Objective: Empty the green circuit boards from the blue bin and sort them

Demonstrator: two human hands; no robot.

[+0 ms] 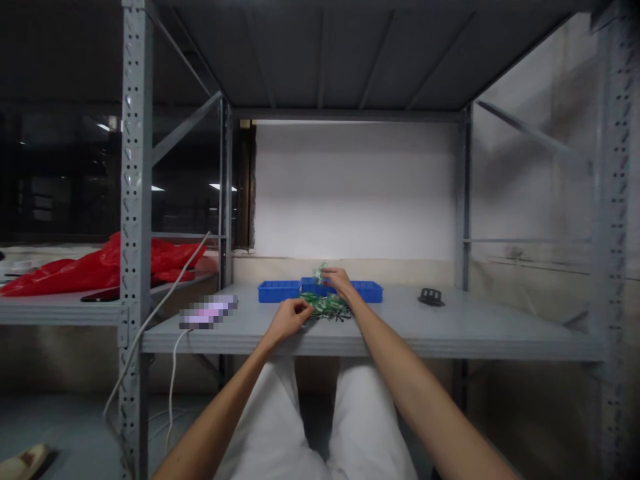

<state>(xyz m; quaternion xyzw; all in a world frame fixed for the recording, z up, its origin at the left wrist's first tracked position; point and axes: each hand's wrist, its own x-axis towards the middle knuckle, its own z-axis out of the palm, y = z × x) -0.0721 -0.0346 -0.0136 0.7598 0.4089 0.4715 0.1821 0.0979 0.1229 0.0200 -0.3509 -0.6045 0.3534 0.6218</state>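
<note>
A loose pile of small green packets (pixel 327 305), mixed with dark thin pieces, lies on the grey shelf in front of me. My left hand (pixel 290 319) is at the pile's left edge, its thumb and fingers closed together; whatever they grip is too small to make out. Above the back of the pile, my right hand (pixel 337 280) pinches a small clear-and-green plastic packet (pixel 319 272). This packet is in front of the wall, over the middle blue bin (pixel 311 281). Other blue bins flank it, one on the left (pixel 279 291) and one on the right (pixel 369 291).
A black slotted piece (pixel 431 297) sits on the shelf (pixel 480 327) at right. On the left lies a blurred purple item (pixel 209 312) with a white cable (pixel 173 373). A perforated metal post (pixel 135 200) separates red plastic sheeting (pixel 110 263) on the neighbouring shelf.
</note>
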